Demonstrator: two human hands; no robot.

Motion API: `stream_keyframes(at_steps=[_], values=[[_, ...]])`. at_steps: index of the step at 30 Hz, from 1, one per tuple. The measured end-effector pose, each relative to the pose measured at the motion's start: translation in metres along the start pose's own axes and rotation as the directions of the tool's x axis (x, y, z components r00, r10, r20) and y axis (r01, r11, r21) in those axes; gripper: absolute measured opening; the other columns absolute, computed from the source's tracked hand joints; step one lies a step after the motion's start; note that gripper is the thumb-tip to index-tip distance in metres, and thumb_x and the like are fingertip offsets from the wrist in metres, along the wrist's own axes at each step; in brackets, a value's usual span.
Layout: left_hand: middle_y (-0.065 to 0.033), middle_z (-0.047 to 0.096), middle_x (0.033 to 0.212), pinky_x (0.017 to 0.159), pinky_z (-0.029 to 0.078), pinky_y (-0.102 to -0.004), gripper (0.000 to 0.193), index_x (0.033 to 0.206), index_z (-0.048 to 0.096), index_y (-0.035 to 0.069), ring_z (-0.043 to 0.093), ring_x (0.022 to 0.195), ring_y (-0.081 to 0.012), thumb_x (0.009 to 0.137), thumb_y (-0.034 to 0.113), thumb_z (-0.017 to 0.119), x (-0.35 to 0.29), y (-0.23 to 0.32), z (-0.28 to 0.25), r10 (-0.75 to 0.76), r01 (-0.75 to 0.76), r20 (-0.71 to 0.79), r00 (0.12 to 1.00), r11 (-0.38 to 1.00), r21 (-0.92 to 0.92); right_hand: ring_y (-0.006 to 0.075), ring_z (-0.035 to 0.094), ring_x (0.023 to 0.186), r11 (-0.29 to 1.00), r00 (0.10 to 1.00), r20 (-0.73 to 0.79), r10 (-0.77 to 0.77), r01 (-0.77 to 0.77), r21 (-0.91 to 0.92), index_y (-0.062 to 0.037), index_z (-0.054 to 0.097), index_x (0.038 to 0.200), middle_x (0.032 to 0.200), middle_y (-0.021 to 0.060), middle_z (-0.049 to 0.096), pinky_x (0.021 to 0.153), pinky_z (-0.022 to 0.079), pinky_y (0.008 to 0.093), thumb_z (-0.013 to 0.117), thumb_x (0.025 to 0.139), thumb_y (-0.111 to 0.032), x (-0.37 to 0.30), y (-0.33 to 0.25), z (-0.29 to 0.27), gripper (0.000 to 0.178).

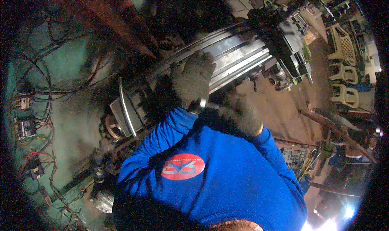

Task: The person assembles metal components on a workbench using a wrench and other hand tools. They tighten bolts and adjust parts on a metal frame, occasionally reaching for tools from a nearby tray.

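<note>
My left hand (pixel 192 79), in a dark grey work glove, lies over the near end of a long metal machine bed (pixel 235 54) with shiny parallel rails, like a lathe's. Its fingers point away from me and seem laid on the metal; what is under the palm is hidden. Closer to my body is my right hand (pixel 248 116), gloved too and smeared by motion. Its fingers look closed. A blurred greyish streak extends from it toward my left wrist, too unclear to name. Beside that wrist shows a small bright white spot.
A dark machine carriage (pixel 289 44) sits at the bed's far right end. To the left stands a green panel (pixel 77 121) with loose cables and electrical parts (pixel 26 127). Cream plastic chairs (pixel 343 73) stand at the far right. A tray of small metal pieces (pixel 298 156) lies by my right elbow.
</note>
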State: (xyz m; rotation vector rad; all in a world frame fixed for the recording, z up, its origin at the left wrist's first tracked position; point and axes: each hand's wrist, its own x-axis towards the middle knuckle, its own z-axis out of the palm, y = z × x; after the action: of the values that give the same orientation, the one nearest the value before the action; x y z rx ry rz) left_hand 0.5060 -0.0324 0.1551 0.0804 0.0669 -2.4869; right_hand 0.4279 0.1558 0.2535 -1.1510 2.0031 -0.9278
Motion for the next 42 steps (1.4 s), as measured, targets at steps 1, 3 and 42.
stream_keyframes(at_steps=[1, 3, 42], values=[[-0.0190, 0.063, 0.155, 0.127, 0.040, -0.0637, 0.059, 0.153, 0.058, 0.011, 0.057, 0.143, -0.0491, 0.116, 0.054, 0.044, 0.000, 0.000, 0.007, 0.001, -0.001, 0.018, 1.000, 1.000, -0.012, 0.0398, 0.079, 0.088, 0.997, 0.995, -0.085, 0.057, -0.052, 0.064, -0.0056, 0.083, 0.112, 0.099, 0.0220, 0.080, 0.078, 0.061, 0.0512, 0.074, 0.102, -0.039, 0.009, 0.015, 0.008, 0.036], [-0.0198, 0.061, 0.158, 0.128, 0.039, -0.0640, 0.061, 0.153, 0.058, 0.011, 0.053, 0.146, -0.0496, 0.115, 0.056, 0.043, -0.010, -0.005, 0.024, 0.043, -0.041, -0.027, 0.999, 0.995, 0.091, 0.0404, 0.078, 0.085, 0.989, 0.984, -0.146, 0.098, -0.112, -0.094, -0.0048, 0.083, 0.110, 0.096, 0.0216, 0.079, 0.076, 0.061, 0.0502, 0.073, 0.103, -0.042, 0.017, 0.016, 0.008, 0.038], [-0.0129, 0.077, 0.133, 0.106, 0.056, -0.0501, 0.037, 0.129, 0.076, 0.008, 0.070, 0.123, -0.0363, 0.101, 0.025, 0.061, -0.064, -0.001, 0.002, 0.009, -0.025, 0.109, 0.994, -0.952, 0.305, 0.0295, 0.077, 0.085, 0.963, 0.969, 0.226, 0.094, -0.146, 0.225, -0.0050, 0.080, 0.113, 0.098, 0.0126, 0.081, 0.077, 0.061, 0.0417, 0.071, 0.102, -0.025, -0.035, 0.096, 0.031, 0.025]])
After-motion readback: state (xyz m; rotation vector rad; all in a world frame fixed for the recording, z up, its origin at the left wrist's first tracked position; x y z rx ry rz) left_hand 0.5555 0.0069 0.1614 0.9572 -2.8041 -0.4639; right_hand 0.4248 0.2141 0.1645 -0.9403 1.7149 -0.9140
